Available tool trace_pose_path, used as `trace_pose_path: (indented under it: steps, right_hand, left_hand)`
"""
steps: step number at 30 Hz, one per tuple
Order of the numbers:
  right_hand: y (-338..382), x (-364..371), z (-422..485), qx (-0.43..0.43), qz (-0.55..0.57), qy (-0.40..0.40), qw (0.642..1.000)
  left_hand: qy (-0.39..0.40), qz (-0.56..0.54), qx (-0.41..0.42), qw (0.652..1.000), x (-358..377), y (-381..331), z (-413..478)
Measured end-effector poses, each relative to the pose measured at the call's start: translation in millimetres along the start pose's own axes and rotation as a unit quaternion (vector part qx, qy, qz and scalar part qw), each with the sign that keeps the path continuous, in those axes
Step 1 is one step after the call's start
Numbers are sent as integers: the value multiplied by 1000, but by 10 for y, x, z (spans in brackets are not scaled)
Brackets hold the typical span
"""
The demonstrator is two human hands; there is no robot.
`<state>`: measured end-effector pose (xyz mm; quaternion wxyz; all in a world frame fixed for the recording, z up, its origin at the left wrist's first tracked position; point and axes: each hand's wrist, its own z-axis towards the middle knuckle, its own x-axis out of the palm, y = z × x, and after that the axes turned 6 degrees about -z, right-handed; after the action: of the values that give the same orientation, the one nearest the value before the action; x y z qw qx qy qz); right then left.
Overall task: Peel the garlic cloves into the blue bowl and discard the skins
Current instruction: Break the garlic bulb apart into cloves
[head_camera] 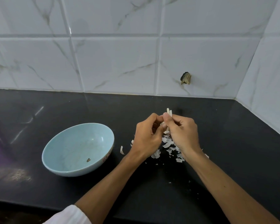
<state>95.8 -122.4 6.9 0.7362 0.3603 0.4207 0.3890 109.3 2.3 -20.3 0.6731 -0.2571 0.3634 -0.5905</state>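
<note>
White sleeve [71, 214] on my left arm lies closest; my left hand [145, 138] pinches the garlic clove [164, 125] above the black counter [233, 143], right of the blue bowl [71, 143]; my right hand [183, 133] pinches its skin strip [169, 112]; I judge the clove light, firm and slick once bare, so hold it by its ends; the papery skin tears easily; shed skins [168, 145] lie beneath.

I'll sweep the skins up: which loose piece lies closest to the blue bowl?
The lone curled skin piece, on the counter between the blue bowl and the left hand; the other skins lie farther right.
</note>
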Motion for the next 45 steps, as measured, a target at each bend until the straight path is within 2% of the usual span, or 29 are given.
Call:
trace_pose_path:
  steps: [7, 14, 23, 27, 31, 34, 36, 38, 40, 42, 45]
  right_hand:
    - [45, 111, -63, 24, -23, -94, 995]
    - [69, 128, -106, 38, -13, -135, 990]
    - [57, 214, -157, -36, -17, -161, 986]
    - [59, 213, -141, -32, -22, -144, 989]
    - [47, 187, -91, 57, 99, -108, 988]
    - [2, 54, 46, 8, -26, -71, 997]
    - [-20, -30, 114, -18, -108, -17, 994]
    - [-44, -83, 133, -10, -185, 42, 982]
    - [-51, -109, 143, 19, -208, 68, 976]
    - [-15, -151, 169, 28, -158, 41, 986]
    - [69, -179, 169, 41, 9, 38, 998]
  left_hand:
    - [-38, 21, 32, 999, 60, -2, -66]
    - [-58, 72, 87, 992, 118, -33, -93]
    - [-113, 216, 183, 952, 114, -46, -134]
    - [-135, 232, 185, 945, 131, -65, -111]
    - [-141, 145, 106, 974, 64, -67, -63]
    - [-134, 109, 99, 980, 24, -83, -45]
    - [-146, 69, 68, 984, 21, -86, -19]
    - [-148, 49, 48, 987, 14, -82, -6]
    - [-143, 52, 52, 987, 10, -78, 0]
    - [-143, 57, 62, 986, 12, -77, 5]
    - [-144, 56, 63, 986, -1, -74, 17]
